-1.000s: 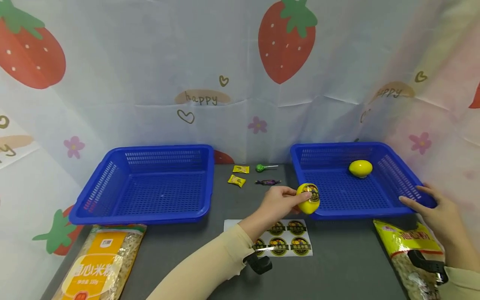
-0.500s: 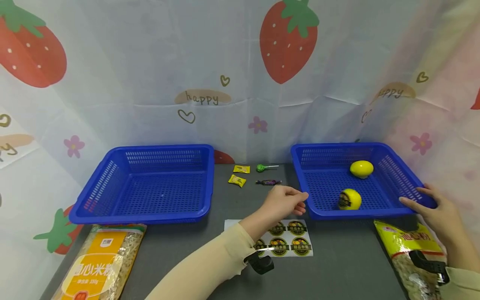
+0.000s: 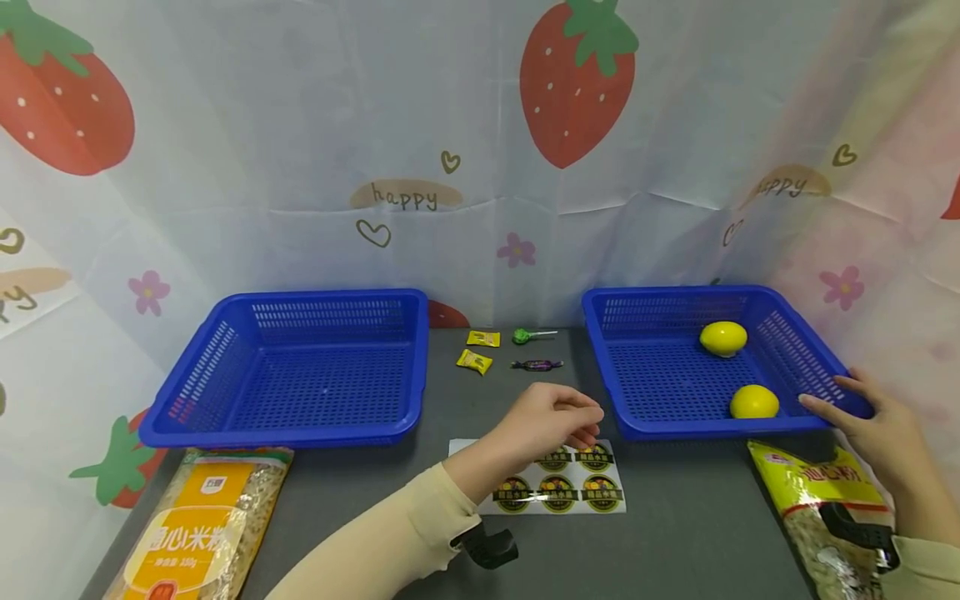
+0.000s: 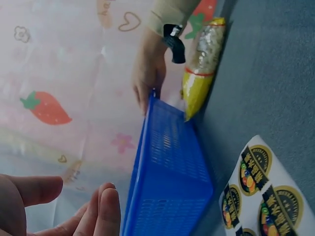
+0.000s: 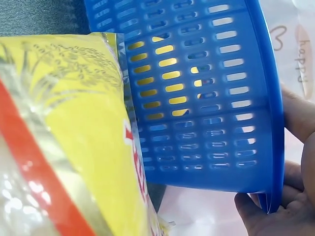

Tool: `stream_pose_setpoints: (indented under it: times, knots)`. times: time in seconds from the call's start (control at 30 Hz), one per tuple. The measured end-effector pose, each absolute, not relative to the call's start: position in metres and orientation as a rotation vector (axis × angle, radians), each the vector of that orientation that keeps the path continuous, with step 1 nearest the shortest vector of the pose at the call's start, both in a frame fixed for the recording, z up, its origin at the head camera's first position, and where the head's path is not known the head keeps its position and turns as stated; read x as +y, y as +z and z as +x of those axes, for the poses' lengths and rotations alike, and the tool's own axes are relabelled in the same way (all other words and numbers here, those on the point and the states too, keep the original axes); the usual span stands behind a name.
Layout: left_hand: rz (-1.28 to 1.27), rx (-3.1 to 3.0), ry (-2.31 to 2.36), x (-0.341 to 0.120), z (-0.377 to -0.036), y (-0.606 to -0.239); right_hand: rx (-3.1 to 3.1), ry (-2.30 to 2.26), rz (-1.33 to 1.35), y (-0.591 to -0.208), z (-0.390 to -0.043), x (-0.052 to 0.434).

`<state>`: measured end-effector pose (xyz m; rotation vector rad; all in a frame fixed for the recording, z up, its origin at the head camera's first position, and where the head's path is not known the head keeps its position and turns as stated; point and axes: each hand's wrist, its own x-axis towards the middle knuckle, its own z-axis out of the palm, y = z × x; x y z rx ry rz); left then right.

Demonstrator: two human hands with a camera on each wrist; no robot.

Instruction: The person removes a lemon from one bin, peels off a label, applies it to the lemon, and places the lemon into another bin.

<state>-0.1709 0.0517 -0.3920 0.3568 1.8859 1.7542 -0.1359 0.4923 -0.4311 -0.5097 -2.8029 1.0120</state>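
Observation:
My left hand [image 3: 551, 417] hovers over the upper part of a white sticker sheet [image 3: 558, 510], short of the right blue basket [image 3: 652, 430]. Nothing is between its loosely bent fingers and thumb, which the left wrist view also shows. My right hand [image 3: 885, 425] holds that basket's right front corner; in the right wrist view its fingers [image 5: 293, 201] are around the rim. Two yellow lemons lie in the basket: a back lemon [image 3: 723, 338] near the right wall and a front lemon [image 3: 754, 402] by the front wall. No sticker shows on either.
Another blue basket [image 3: 281, 437] stands at left. Between the baskets lie two yellow-wrapped candies [image 3: 474, 361], a green lollipop [image 3: 522, 336] and a purple-wrapped candy [image 3: 537, 365]. An orange pasta bag [image 3: 202, 525] lies front left, a yellow pasta bag [image 3: 825, 500] below my right hand.
My left hand let go of the stickered lemon in the right basket, then drew back a little leftward. The lemon rolled right, its sticker turning out of sight. My right hand stayed put.

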Motion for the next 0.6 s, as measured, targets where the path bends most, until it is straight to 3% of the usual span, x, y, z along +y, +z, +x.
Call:
stream_pose_setpoints:
  times: [0.3,0.6]
  knots:
    - [0.349,1.821,1.828,0.021,-0.167,-0.401,-2.826,0.962,-0.503,-0.429,-0.134,0.496]
    - [0.428,1.988,1.738,-0.054,-0.17,-0.402,-2.826,0.803,-0.458,-0.415,-0.133,0.481]
